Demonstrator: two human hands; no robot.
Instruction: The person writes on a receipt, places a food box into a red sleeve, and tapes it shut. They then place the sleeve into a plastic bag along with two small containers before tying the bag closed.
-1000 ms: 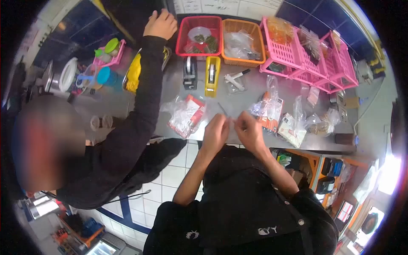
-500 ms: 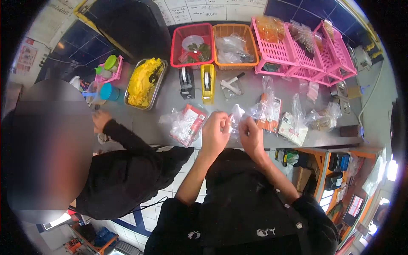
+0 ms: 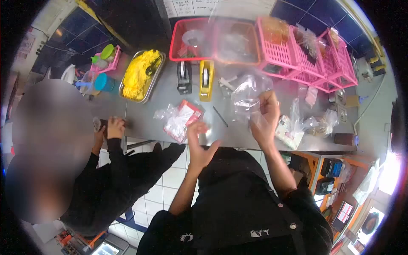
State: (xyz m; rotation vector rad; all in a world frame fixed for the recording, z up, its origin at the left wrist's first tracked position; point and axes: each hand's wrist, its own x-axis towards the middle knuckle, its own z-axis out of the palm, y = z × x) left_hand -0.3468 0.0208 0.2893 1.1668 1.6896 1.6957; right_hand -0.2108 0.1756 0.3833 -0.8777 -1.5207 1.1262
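My right hand (image 3: pixel 267 114) is closed on a clear plastic bag (image 3: pixel 247 94), which hangs spread out to the left of my fist above the steel counter. Whatever the bag may contain cannot be made out. My left hand (image 3: pixel 200 146) is open over the counter's front edge, fingers apart and nothing in it. Just beyond its fingertips lies a red-and-white packet in clear plastic (image 3: pixel 182 121). A thin dark pen (image 3: pixel 220 116) rests on the counter between my hands. Right of my right hand sits a pale bagged packet (image 3: pixel 290 131).
At the back stand a red basket (image 3: pixel 172 40), an orange basket (image 3: pixel 257 44) and pink racks (image 3: pixel 278 55). Black (image 3: pixel 184 78) and yellow tape dispensers (image 3: pixel 206 83) sit before them. A tray of yellow food (image 3: pixel 142 76) is left, near a co-worker's hands (image 3: pixel 114 127).
My hands have parted: the left moved down-left and opened, the right moved right and up with the clear bag spread out. The co-worker's hand has shifted right and down.
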